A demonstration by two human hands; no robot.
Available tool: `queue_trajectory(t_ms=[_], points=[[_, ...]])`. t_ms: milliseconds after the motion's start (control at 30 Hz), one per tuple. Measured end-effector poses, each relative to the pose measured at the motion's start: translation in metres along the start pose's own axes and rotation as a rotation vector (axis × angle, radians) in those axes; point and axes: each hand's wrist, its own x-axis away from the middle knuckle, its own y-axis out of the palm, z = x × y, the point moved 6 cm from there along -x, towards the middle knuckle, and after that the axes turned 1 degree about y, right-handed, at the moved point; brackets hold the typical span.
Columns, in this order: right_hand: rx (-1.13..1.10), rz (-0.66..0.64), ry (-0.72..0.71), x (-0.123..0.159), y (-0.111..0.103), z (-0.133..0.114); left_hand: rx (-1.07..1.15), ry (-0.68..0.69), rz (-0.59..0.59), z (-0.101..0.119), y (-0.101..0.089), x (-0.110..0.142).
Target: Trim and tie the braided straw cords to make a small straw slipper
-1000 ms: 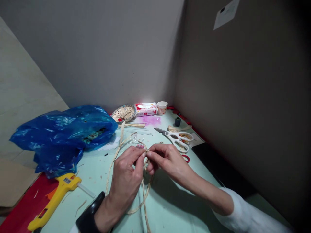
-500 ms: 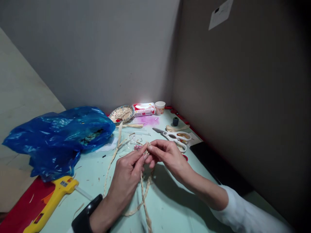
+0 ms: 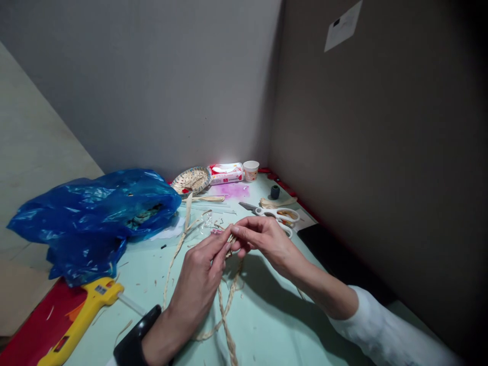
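Observation:
A pale braided straw cord (image 3: 227,310) hangs in loops below my hands and trails over the table. My left hand (image 3: 204,267) is closed, its thumb and fingers pinching a bunched part of the cord. Fingertip to fingertip with it, my right hand (image 3: 261,238) pinches the same part from the right. The exact spot between the fingertips is mostly hidden. Another stretch of braid runs up on the left to a loose flat straw end (image 3: 188,213). White-handled scissors (image 3: 270,212) lie just beyond my right hand.
A blue plastic bag (image 3: 95,218) and a yellow glue gun (image 3: 89,310) lie at the left. Along the back stand a woven basket (image 3: 191,180), a tissue pack (image 3: 226,174) and a paper cup (image 3: 251,171). A dark spool (image 3: 275,192) and a black flat object (image 3: 335,259) are at the right.
The fingers of my right hand have shifted slightly and its wrist is a little lower. The cord under my hands has swung slightly. Both hands keep their pinch.

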Motion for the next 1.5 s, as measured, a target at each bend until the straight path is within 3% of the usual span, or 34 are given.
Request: queue_trajectory(t_ms=[300, 500, 700, 1167, 1500], points=[[-0.050, 0.090, -0.063, 0.001, -0.003, 0.002, 0.050, -0.118, 0.081, -0.012, 0.006, 0.004], [-0.084, 0.124, -0.089, 0.003, -0.001, 0.003, 0.225, -0.281, 0.038, -0.019, 0.014, 0.006], [-0.090, 0.146, -0.089, 0.003, 0.000, 0.004, 0.401, -0.328, 0.050, -0.019, 0.014, 0.005], [0.144, -0.034, -0.035, -0.007, -0.012, -0.005, 0.410, -0.379, 0.120, -0.025, 0.012, 0.008], [0.293, -0.110, -0.065, -0.008, -0.017, -0.008, 0.295, -0.290, 0.031, -0.030, 0.006, 0.003]])
